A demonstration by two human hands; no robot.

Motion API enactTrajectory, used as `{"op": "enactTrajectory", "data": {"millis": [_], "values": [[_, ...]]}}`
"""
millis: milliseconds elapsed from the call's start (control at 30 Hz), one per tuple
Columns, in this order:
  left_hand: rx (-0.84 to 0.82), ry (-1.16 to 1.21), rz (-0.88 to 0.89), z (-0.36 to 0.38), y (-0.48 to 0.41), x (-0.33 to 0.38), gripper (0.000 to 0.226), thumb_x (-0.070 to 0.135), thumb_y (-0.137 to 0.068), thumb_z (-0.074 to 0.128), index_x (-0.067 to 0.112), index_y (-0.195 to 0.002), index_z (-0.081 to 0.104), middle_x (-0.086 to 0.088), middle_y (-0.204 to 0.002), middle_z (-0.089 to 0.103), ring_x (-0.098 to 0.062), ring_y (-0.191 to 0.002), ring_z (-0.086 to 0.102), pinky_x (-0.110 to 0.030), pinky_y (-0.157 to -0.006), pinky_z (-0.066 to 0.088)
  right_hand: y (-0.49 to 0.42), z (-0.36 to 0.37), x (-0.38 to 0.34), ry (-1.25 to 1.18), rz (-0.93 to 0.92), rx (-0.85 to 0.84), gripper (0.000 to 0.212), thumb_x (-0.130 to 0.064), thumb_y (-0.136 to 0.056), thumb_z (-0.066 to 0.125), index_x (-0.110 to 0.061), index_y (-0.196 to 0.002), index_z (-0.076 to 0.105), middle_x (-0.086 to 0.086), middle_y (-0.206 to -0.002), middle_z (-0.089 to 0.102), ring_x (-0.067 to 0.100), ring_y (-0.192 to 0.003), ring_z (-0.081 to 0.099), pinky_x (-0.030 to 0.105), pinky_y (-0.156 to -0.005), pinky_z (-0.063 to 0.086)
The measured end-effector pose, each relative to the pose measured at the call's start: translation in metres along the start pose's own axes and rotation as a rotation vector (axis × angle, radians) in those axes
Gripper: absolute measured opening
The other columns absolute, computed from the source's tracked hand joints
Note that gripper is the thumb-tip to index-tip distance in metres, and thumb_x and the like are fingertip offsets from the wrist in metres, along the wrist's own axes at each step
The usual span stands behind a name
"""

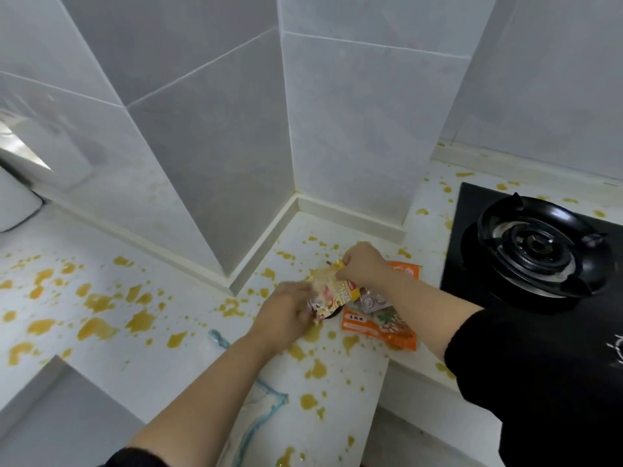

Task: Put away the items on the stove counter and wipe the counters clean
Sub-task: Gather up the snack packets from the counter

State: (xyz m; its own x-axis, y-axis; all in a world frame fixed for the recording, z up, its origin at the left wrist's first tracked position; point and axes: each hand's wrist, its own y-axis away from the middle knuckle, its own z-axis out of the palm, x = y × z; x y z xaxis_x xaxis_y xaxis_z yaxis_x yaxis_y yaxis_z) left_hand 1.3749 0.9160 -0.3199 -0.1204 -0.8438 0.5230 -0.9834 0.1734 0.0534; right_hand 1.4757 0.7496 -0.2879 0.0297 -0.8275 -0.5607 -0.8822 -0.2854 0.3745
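Note:
A yellow and white food packet [332,293] is held up just above the white counter [141,348] near the wall corner. My left hand [286,315] grips its lower left edge. My right hand [362,264] pinches its top edge. Under and beside it lies an orange packet [381,326], flat on the counter, with a small clear packet [372,302] on top. Something dark and round [332,315] peeks out below the held packet. Yellow-orange spills [97,303] dot the whole counter.
A black gas stove [539,254] with its burner ring sits at the right. Tiled walls and a jutting column [219,163] close off the back. A white object [17,207] stands at the far left. The counter's front edge steps down near my right arm.

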Motion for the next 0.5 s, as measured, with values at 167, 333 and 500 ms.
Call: {"op": "enactTrajectory", "data": {"millis": [167, 333, 500], "values": [[0.156, 0.092, -0.106, -0.025, -0.026, 0.028, 0.042, 0.033, -0.082, 0.071, 0.016, -0.119, 0.064, 0.0, -0.126, 0.057, -0.018, -0.125, 0.041, -0.023, -0.101, 0.029, 0.025, -0.042, -0.008, -0.025, -0.183, -0.008, 0.035, -0.011, -0.074, 0.077, 0.001, -0.055, 0.049, 0.009, -0.054, 0.038, 0.017, -0.049, 0.033, 0.022, -0.047, 0.026], [0.181, 0.272, -0.227, -0.031, -0.039, 0.063, 0.016, 0.022, -0.078, 0.075, 0.01, -0.072, 0.068, -0.004, -0.081, 0.066, -0.018, -0.08, 0.06, -0.022, -0.061, 0.039, 0.052, -0.071, -0.01, -0.091, -0.241, 0.08, 0.013, -0.015, -0.075, 0.078, -0.004, -0.076, 0.07, -0.006, -0.062, 0.059, 0.0, -0.052, 0.053, 0.014, -0.054, 0.044], [0.203, 0.687, -0.41, -0.023, -0.036, 0.062, 0.042, 0.013, -0.075, 0.078, 0.012, -0.05, 0.044, -0.008, -0.058, 0.04, -0.019, -0.055, 0.038, -0.028, -0.056, 0.032, 0.054, -0.091, 0.048, 0.037, -0.08, 0.208, 0.04, -0.037, -0.081, 0.071, -0.015, -0.113, 0.063, 0.003, -0.109, 0.062, 0.016, -0.101, 0.056, 0.024, -0.083, 0.045]]}}
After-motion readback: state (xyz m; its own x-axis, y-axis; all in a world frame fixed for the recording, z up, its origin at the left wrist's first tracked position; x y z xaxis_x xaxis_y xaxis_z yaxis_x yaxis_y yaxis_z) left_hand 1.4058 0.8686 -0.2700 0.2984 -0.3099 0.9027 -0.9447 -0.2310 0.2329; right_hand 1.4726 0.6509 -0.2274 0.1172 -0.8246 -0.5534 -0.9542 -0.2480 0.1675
